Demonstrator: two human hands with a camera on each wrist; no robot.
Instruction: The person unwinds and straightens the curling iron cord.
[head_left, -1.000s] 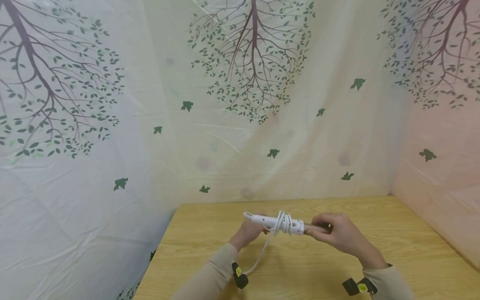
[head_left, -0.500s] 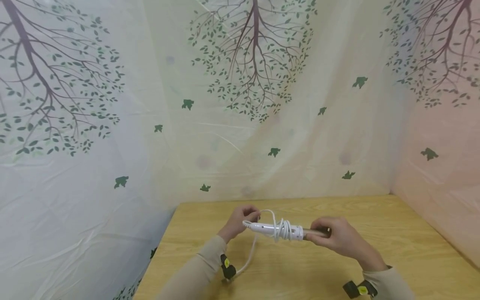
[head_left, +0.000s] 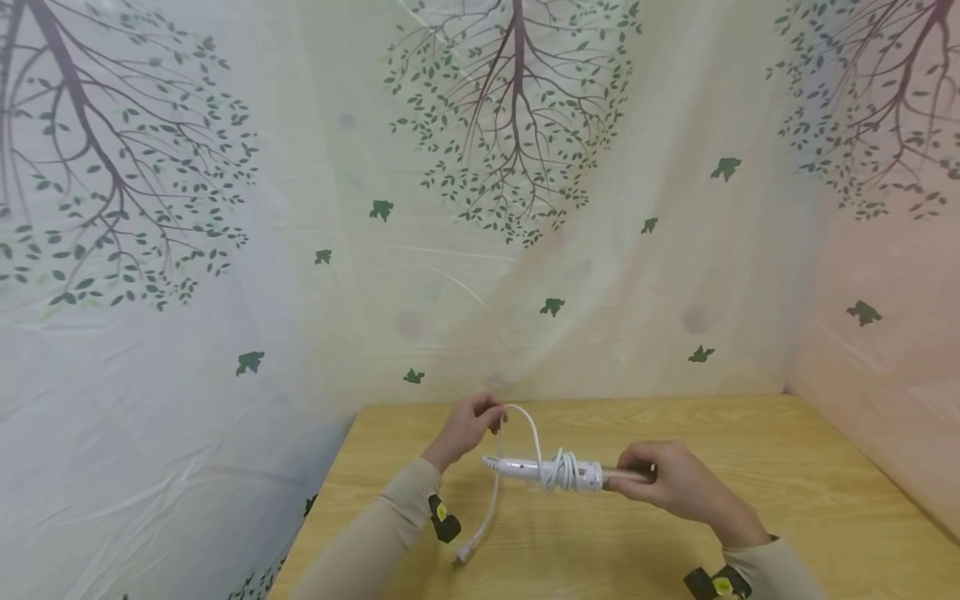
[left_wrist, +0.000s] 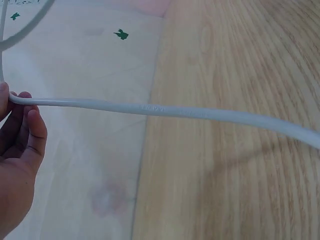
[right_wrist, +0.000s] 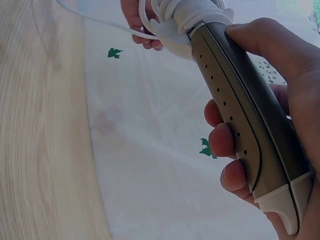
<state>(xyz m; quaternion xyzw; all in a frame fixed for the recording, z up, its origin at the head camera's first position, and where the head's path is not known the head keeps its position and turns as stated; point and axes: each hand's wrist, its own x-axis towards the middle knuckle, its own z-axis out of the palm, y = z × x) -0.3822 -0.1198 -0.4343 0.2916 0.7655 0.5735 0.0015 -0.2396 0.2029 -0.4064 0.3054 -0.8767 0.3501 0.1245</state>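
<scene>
A white hair straightener (head_left: 517,469) with a brownish metallic barrel (right_wrist: 235,107) is held above the table, lying nearly level. My right hand (head_left: 678,479) grips the barrel, thumb on one side and fingers curled round the other, as the right wrist view shows. White cord (head_left: 561,472) is wound in several turns about the handle. To the left, my left hand (head_left: 463,429) pinches a loose stretch of that cord (left_wrist: 125,107) between thumb and fingers. From there the cord arcs over to the windings, while its free end hangs down to a plug (head_left: 463,554).
Under both hands spreads a wood-grain table (head_left: 780,467). Behind it and at the sides hang pale curtains (head_left: 450,333) printed with trees and green leaves. Black wrist cameras (head_left: 444,518) sit on both sleeves.
My left hand has moved left and away from the handle, drawing a growing loop of cord off the windings. The straightener has dropped slightly; my right hand keeps its grip.
</scene>
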